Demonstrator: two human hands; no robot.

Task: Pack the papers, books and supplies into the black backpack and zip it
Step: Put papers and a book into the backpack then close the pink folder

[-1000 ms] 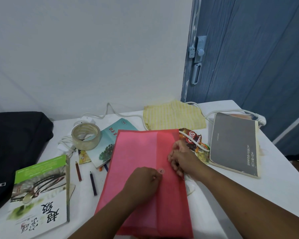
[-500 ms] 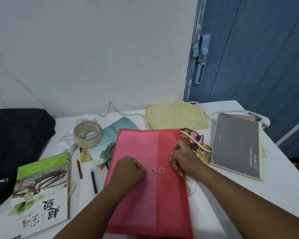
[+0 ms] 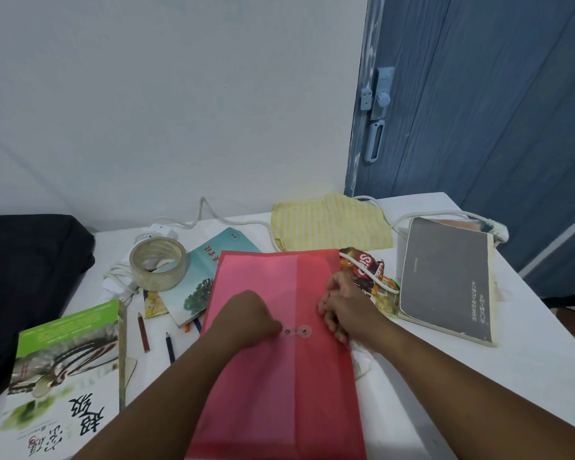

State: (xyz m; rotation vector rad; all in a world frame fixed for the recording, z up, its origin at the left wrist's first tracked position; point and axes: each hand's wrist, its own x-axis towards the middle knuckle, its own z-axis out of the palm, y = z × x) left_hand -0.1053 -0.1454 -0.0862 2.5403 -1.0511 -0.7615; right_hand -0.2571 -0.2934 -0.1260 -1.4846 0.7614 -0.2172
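Observation:
A red plastic document envelope [image 3: 279, 393] lies flat on the white table [image 3: 528, 376] in front of me. My left hand [image 3: 246, 322] rests curled on it, fingertips at the two clear button fasteners [image 3: 296, 332]. At the envelope's right edge my right hand [image 3: 342, 307] presses down with bent fingers. The black backpack [image 3: 27, 287] sits at the far left. A green and white book [image 3: 63, 383], a teal booklet [image 3: 210, 270], a grey book [image 3: 445, 280], a tape roll [image 3: 158, 267] and two pencils [image 3: 156, 336] lie around.
A yellow striped cloth [image 3: 329, 224] and white cables [image 3: 213, 220] lie at the back. A snack wrapper [image 3: 365, 270] sits between envelope and grey book. A blue door [image 3: 478, 111] stands behind the table's right corner.
My left hand slid left off the fasteners, uncovering both, then came back so its fingertips touch them. My right hand stayed at the envelope's right edge.

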